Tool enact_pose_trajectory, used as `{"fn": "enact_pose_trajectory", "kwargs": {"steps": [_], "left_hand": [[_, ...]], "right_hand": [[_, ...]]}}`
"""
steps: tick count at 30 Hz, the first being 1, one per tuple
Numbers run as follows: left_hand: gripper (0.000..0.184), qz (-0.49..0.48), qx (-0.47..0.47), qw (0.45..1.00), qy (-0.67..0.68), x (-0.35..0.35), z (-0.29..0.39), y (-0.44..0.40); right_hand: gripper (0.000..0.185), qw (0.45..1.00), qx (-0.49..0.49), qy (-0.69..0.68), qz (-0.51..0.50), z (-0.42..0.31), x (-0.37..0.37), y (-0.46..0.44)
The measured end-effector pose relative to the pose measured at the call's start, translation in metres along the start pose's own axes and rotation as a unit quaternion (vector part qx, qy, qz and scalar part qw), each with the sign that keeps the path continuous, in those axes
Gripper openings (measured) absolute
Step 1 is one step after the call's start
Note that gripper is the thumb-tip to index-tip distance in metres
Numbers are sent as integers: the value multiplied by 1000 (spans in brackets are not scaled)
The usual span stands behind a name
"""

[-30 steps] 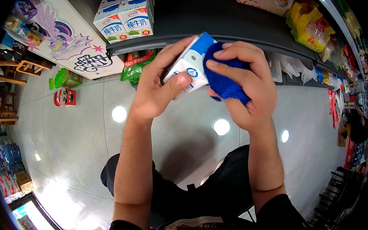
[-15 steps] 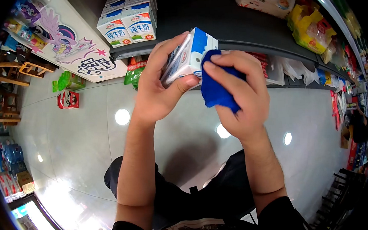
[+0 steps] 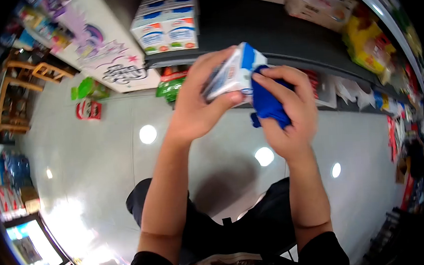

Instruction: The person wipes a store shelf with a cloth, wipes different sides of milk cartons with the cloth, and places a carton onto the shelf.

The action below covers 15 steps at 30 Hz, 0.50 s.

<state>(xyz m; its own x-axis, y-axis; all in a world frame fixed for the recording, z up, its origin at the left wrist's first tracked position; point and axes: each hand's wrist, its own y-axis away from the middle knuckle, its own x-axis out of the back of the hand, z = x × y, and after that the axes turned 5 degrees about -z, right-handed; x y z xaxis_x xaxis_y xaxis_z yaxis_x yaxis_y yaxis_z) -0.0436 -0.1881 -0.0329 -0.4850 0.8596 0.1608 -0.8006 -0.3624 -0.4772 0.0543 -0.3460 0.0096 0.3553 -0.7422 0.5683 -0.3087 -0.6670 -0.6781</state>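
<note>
My left hand (image 3: pixel 198 102) is wrapped round a white and blue milk carton (image 3: pixel 237 72), which is tilted in front of the shelf edge. A bunched blue cloth (image 3: pixel 270 102) is gripped in my right hand (image 3: pixel 293 108) and pressed against the carton's right side. My fingers and the cloth hide part of the carton. Just beyond my left hand, more milk cartons (image 3: pixel 167 34) of the same look stand in rows on the dark shelf (image 3: pixel 244 26).
A white panel (image 3: pixel 115 56) with cartoon stickers flanks the shelf's left end. Bagged goods (image 3: pixel 318 4) and a yellow bag (image 3: pixel 369 42) sit at the shelf's right. Green packets (image 3: pixel 171 89) lie below. A red container (image 3: pixel 89 110) stands on the tiled floor (image 3: pixel 106 148).
Everything has shifted slightly right and down in view as the camera moved, blurring it a little. Both hands keep their grip; the cloth is still against the carton, with a lower corner now showing.
</note>
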Motion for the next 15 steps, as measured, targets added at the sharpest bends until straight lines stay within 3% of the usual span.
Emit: {"fn": "enact_pose_trajectory", "kwargs": {"steps": [3, 4, 5, 6, 8, 9, 11, 13, 15], "left_hand": [[69, 62, 22, 995, -76, 10, -1, 10], [70, 48, 121, 989, -65, 9, 11, 12], [70, 44, 98, 993, -52, 7, 3, 10], [67, 43, 66, 993, -93, 6, 1, 10], [61, 24, 68, 997, 25, 12, 7, 5], [59, -4, 95, 990, 104, 11, 19, 6], [60, -54, 187, 971, 140, 13, 36, 9], [62, -119, 181, 963, 159, 13, 37, 12], [60, -68, 140, 946, 284, -15, 3, 5]], "right_hand": [[50, 997, 39, -17, -57, 0, 0, 1], [38, 998, 30, -8, -58, 1, 3, 7], [24, 999, -48, 19, -17, -1, 3, 14], [25, 993, -107, 23, 35, 11, 3, 15], [35, 928, -316, -130, 152, 27, 2, 4], [38, 905, -365, -146, 166, 22, 4, -3], [43, 911, -387, -88, 114, 15, 7, -8], [49, 916, -381, -91, 85, 14, 8, -7], [56, 899, -343, -248, 113, 48, -9, 2]]}}
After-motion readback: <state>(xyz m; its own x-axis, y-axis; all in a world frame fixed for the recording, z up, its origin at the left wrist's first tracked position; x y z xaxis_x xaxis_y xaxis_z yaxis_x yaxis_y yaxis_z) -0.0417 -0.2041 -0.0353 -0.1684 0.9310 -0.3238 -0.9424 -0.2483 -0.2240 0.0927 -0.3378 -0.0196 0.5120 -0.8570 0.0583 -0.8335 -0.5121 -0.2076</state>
